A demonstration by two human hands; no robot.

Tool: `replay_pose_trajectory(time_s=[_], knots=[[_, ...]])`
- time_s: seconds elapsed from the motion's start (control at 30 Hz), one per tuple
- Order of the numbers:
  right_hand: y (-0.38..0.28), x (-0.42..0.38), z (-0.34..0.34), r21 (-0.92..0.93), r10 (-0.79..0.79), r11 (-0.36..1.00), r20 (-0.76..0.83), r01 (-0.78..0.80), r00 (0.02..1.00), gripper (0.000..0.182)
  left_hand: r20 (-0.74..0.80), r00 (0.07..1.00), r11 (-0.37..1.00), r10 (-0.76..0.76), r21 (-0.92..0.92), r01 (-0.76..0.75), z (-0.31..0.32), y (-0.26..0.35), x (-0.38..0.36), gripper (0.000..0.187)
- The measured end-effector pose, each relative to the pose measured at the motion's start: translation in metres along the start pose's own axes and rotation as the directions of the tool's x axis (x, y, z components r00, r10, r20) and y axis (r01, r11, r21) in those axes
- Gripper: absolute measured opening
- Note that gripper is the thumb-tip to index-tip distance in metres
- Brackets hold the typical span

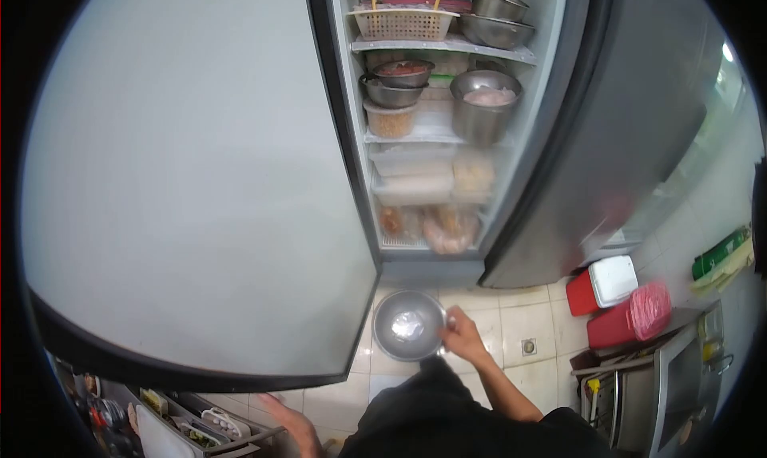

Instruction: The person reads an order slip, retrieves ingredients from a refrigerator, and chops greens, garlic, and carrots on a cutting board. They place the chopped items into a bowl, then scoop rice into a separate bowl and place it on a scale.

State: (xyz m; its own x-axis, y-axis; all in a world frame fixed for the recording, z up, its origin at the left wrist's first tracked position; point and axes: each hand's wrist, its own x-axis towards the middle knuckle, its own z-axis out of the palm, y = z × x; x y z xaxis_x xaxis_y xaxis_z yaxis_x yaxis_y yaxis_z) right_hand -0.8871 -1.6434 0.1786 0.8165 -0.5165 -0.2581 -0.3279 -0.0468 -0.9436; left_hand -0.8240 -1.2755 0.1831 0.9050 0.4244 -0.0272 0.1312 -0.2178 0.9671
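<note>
A round metal bowl (389,328) is held low over the floor tiles, in front of the refrigerator. My right hand (463,336) grips it by the right side of its rim, and a bright reflection shows on its inner bottom. My left hand (281,414) is stretched out just below the lower edge of the refrigerator door (192,186), blurred, with its fingers extended and nothing seen in them. The door stands wide on the left. Inside the refrigerator, shelves (435,136) carry a deep metal pot (477,116) with pale contents and stacked metal bowls (393,95).
Higher up sit a perforated basket (405,27) and more metal bowls (497,31). Plastic containers (411,188) and bagged food (447,233) fill the lower shelves. At right are a grey door (575,154), a red-and-white cooler (601,285) and a red bin (611,329). A counter drawer (180,426) is at lower left.
</note>
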Motion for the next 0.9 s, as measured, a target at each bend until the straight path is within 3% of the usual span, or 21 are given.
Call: replay_pose_trajectory(time_s=[0.03,0.07,0.17,0.23,0.3,0.33,0.4,0.53,0.57,0.6,0.63,0.67,0.7,0.73,0.8,0.9], knots=[[-0.005,0.010,-0.001,0.004,-0.009,1.000,0.024,0.009,1.000,0.021,0.105,0.966,0.968,-0.237,-0.057,0.244,0.008,-0.014,-0.011,0.076],[-0.009,0.020,0.000,0.011,0.012,1.000,0.053,-0.013,0.999,0.022,0.103,0.904,0.905,-0.414,-0.058,0.421,0.024,-0.009,-0.032,0.068],[-0.013,0.055,0.005,-0.073,-0.077,0.993,0.167,0.090,0.983,0.022,0.475,0.592,0.708,-0.651,0.097,0.700,0.061,0.001,-0.040,0.070],[-0.025,0.076,0.010,-0.093,-0.127,0.983,0.300,0.161,0.946,0.024,0.540,0.678,0.804,-0.499,-0.005,0.595,0.093,0.016,-0.039,0.058],[-0.040,0.098,0.014,-0.112,-0.238,0.944,0.422,0.311,0.875,0.026,0.597,0.706,0.853,-0.381,-0.067,0.517,0.115,0.034,-0.026,0.048],[-0.051,0.109,0.015,-0.114,-0.220,0.942,0.494,0.314,0.841,0.026,0.622,0.715,0.875,-0.321,-0.096,0.475,0.125,0.041,-0.021,0.043],[-0.071,0.128,0.017,-0.117,-0.175,0.943,0.625,0.313,0.760,0.025,0.550,0.782,0.894,-0.294,-0.130,0.428,0.146,0.048,-0.016,0.032],[-0.110,0.180,0.011,-0.062,-0.270,0.864,0.780,0.499,0.565,0.029,0.413,0.889,0.931,-0.197,-0.205,0.302,0.171,0.037,-0.009,0.016],[-0.096,0.210,0.017,0.092,-0.412,0.843,0.745,0.531,0.525,0.041,0.378,0.905,0.920,-0.196,-0.249,0.303,0.175,0.038,-0.007,0.015],[-0.150,0.252,-0.004,-0.119,-0.708,0.592,0.398,0.797,0.584,0.058,0.339,0.920,0.909,-0.199,-0.288,0.303,0.181,0.040,-0.006,0.015],[-0.189,0.266,-0.021,-0.166,-0.621,0.742,0.190,0.649,0.760,0.071,0.303,0.932,0.894,-0.200,-0.333,0.300,0.183,0.041,-0.006,0.015],[-0.211,0.299,-0.033,-0.336,-0.801,0.578,-0.060,0.743,0.596,0.077,0.291,0.933,0.902,-0.210,-0.312,0.300,0.181,0.038,-0.005,0.016],[-0.239,0.323,-0.050,-0.422,-0.877,0.480,-0.216,0.770,0.428,0.081,0.279,0.935,0.910,-0.220,-0.288,0.300,0.176,0.033,-0.005,0.016],[-0.264,0.342,-0.066,-0.474,-0.870,0.490,-0.317,0.732,0.378,0.086,0.268,0.936,0.917,-0.228,-0.264,0.299,0.175,0.032,-0.005,0.017],[-0.299,0.363,-0.079,-0.485,-0.842,0.521,-0.428,0.702,0.329,0.075,0.186,0.957,0.911,-0.225,-0.308,0.274,0.187,0.042,-0.008,0.015],[-0.326,0.379,-0.097,-0.320,-0.746,0.659,-0.161,0.681,0.646,0.060,0.149,0.969,0.915,-0.199,-0.326,0.238,0.191,0.033,-0.002,0.015]])
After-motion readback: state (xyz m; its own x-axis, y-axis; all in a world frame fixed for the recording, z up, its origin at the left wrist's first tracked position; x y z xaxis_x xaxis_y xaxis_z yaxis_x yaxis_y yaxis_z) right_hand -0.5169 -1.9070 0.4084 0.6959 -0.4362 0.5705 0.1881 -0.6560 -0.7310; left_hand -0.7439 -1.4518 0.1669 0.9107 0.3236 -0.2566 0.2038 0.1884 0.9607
